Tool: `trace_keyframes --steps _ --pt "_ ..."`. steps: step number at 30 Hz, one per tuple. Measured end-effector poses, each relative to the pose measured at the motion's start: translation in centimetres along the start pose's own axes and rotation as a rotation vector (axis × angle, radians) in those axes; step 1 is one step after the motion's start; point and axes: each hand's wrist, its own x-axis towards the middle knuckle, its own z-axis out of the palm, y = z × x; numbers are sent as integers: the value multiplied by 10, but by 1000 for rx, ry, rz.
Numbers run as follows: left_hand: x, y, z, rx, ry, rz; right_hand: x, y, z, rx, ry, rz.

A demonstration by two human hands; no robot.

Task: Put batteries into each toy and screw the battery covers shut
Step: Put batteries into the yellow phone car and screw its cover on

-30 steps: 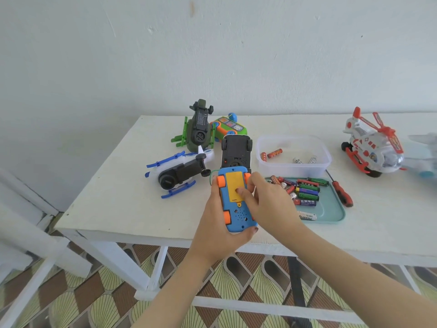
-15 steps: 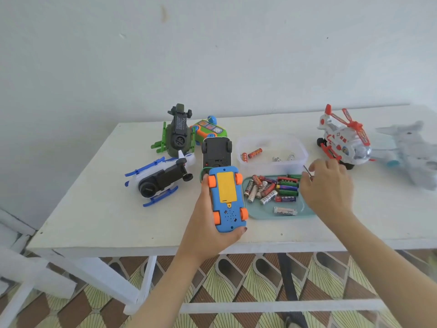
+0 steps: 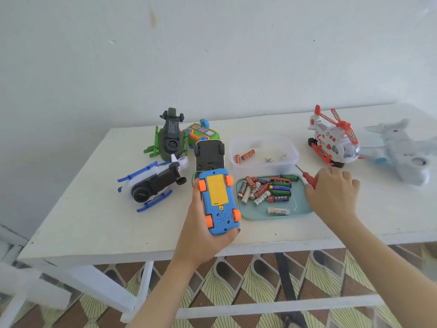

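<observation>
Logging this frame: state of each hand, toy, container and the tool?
left hand: holding blue toy car
blue toy car: belly up, yellow cover on
right hand: closing on screwdriver
screwdriver: on the table
teal tray: loaded with batteries
clear tub: few batteries inside
black car: upside down
red-white helicopter: upright

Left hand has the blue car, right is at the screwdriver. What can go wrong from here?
1. The blue toy car is held in the left hand at the table's front edge; a slip could drop it to the floor.
2. The right hand is closing on the screwdriver right beside the battery tray; lifting it could nudge the tray and scatter the batteries.
</observation>
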Motion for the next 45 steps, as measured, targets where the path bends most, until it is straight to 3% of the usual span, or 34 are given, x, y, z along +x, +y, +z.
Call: trace_keyframes --steps 4,7,14,20,24,31,36,45 --pt "0 -4 -1 6 -8 -29 2 -9 -18 361 138 -99" --pt "0 -4 -1 6 -2 -32 3 -21 -33 560 131 -185" --pt "-1 -2 0 -16 -12 -3 -4 -12 -2 74 -196 -95" --pt "1 -5 1 -42 -3 -24 -14 -11 8 45 7 -85" --pt "0 -3 1 -15 17 -14 -11 -15 2 -85 -122 -37" --pt "0 -5 1 -8 15 -19 -3 -13 -5 -86 -234 -26" --pt "0 -9 1 -5 15 -30 -1 -15 -26 254 -123 6" --pt "1 -13 2 6 12 -12 -13 -51 -97 578 116 -311"
